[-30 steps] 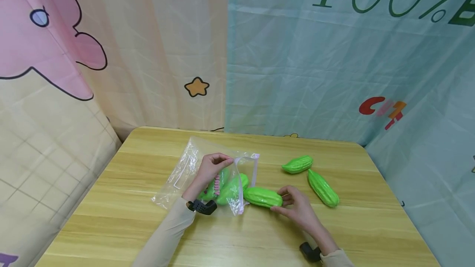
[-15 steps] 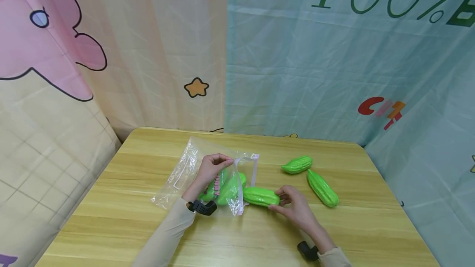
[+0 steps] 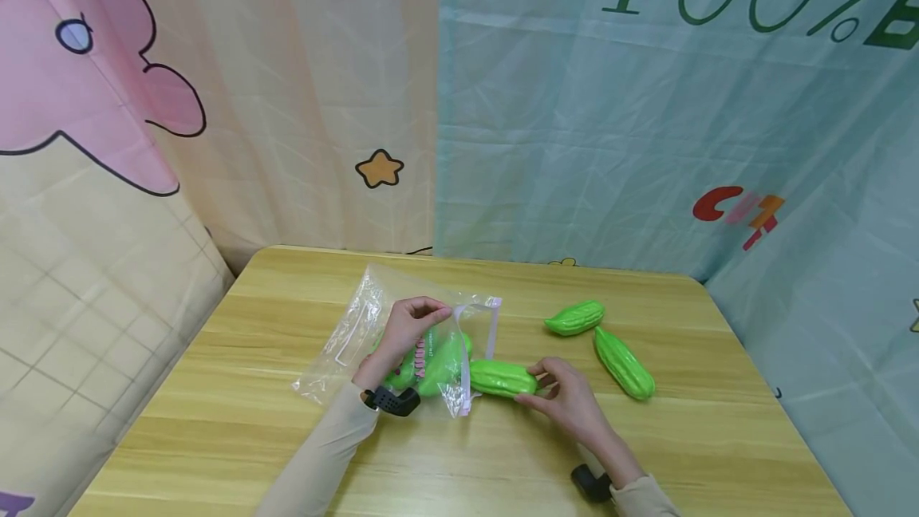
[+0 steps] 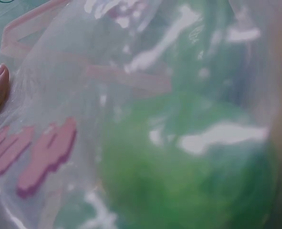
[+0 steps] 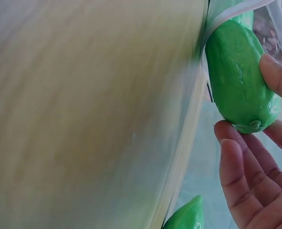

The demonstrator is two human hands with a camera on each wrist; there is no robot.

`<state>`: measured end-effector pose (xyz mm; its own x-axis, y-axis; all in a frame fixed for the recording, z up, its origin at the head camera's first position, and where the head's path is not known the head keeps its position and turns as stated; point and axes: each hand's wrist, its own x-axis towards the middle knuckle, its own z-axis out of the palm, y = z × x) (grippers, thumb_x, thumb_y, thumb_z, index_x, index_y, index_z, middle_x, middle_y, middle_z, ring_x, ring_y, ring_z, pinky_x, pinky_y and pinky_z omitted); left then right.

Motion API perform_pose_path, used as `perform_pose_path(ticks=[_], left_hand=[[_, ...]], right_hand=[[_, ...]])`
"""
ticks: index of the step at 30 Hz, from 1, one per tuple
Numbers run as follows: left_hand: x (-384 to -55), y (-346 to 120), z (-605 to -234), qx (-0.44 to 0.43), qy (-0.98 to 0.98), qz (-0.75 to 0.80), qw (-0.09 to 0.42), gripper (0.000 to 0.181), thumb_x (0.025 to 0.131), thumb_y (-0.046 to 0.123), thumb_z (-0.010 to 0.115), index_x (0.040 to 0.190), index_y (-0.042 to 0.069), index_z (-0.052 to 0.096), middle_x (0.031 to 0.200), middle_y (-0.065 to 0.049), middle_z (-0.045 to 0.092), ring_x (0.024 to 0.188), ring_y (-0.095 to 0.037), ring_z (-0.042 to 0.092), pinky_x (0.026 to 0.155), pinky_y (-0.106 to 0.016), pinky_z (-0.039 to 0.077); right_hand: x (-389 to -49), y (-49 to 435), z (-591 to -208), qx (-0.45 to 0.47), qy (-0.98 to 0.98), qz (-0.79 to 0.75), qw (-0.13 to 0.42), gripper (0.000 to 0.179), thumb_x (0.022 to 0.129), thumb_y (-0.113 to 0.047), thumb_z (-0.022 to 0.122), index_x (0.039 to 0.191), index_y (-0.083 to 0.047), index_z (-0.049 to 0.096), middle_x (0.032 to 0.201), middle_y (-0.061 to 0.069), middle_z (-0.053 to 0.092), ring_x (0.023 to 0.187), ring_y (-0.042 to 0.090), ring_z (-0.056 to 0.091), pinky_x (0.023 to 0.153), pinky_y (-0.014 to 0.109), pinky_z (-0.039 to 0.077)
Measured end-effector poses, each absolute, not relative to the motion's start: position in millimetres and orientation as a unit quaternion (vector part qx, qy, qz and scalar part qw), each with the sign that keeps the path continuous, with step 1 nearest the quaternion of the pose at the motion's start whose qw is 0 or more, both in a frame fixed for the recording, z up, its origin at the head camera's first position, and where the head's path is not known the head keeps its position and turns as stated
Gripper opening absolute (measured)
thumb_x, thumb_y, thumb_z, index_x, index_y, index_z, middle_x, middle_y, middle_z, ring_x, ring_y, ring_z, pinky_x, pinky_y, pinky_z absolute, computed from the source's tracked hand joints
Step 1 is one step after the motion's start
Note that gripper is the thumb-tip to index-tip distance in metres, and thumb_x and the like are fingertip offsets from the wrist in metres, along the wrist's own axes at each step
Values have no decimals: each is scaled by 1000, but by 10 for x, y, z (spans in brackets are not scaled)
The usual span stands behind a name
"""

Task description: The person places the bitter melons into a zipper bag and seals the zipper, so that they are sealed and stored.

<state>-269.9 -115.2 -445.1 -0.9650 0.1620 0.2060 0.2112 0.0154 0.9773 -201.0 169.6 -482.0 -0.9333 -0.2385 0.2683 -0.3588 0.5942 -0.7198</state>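
Observation:
My left hand (image 3: pixel 405 329) pinches the upper rim of a clear plastic zip bag (image 3: pixel 359 333), holding its mouth apart toward the right. Inside the bag lie green bitter melons (image 3: pixel 441 365), seen blurred through the film in the left wrist view. My right hand (image 3: pixel 567 397) grips the near end of another bitter melon (image 3: pixel 501 378) between thumb and fingers. That melon's far end sits at the bag's lilac-edged opening; in the right wrist view the bag's rim (image 5: pixel 236 10) crosses its tip.
Two more bitter melons lie on the wooden table (image 3: pixel 682 453) to the right: a shorter one (image 3: pixel 576 318) and a longer one (image 3: pixel 625 364), close end to end. Printed curtains (image 3: pixel 560 134) hang behind the table.
My right hand has moved slightly left, pushing the gripped bitter melon a little farther toward the bag's mouth. The left hand keeps its place on the rim.

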Motion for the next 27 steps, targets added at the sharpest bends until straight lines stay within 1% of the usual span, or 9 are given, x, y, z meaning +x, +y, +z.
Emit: perform_pose_path(ticks=[4, 8, 11, 15, 20, 27], left_hand=[[-2700, -1153, -4450, -129, -715, -687, 18, 18, 87, 9, 70, 95, -7, 68, 89, -6, 70, 81, -13, 59, 72, -25, 47], [-2776, -1167, -4566, -128, -714, -689, 16, 18, 87, 9, 70, 95, -7, 68, 89, -5, 70, 82, -14, 60, 71, -25, 46], [-2848, -1170, -4677, -125, -711, -691, 16, 18, 86, 11, 71, 95, -5, 69, 90, -4, 70, 84, -15, 60, 71, -25, 46], [-2859, -1162, -4708, -118, -714, -690, 23, 20, 85, 16, 73, 94, -2, 70, 90, -4, 70, 84, -17, 60, 72, -25, 46], [-2849, -1160, -4706, -119, -714, -689, 33, 20, 84, 18, 74, 92, 0, 71, 89, -5, 70, 84, -19, 60, 71, -26, 47], [-2850, -1161, -4707, -123, -713, -689, 38, 20, 84, 18, 74, 91, 0, 71, 88, -4, 70, 82, -18, 61, 70, -25, 48]], right_hand=[[-2011, 1675, -4812, 166, -887, 426, 68, 33, 68, -21, 86, 91, -13, 64, 89, -3, 62, 73, 14, 62, 60, 25, 51], [-2010, 1657, -4815, 155, -882, 443, 54, 32, 70, -20, 85, 93, -10, 65, 86, -1, 63, 69, 10, 61, 60, 24, 51], [-2009, 1653, -4825, 154, -878, 450, 51, 32, 71, -18, 84, 96, -7, 67, 86, 2, 64, 67, 9, 62, 60, 23, 52], [-2004, 1653, -4836, 170, -872, 455, 60, 33, 74, -14, 82, 101, -2, 68, 89, 7, 65, 68, 12, 64, 60, 23, 52], [-2003, 1653, -4850, 193, -859, 470, 63, 32, 75, -6, 80, 102, 3, 67, 94, 11, 65, 73, 18, 66, 63, 23, 53], [-2007, 1642, -4860, 208, -854, 474, 55, 33, 75, -1, 79, 105, 5, 66, 97, 13, 63, 77, 20, 66, 66, 24, 53]])
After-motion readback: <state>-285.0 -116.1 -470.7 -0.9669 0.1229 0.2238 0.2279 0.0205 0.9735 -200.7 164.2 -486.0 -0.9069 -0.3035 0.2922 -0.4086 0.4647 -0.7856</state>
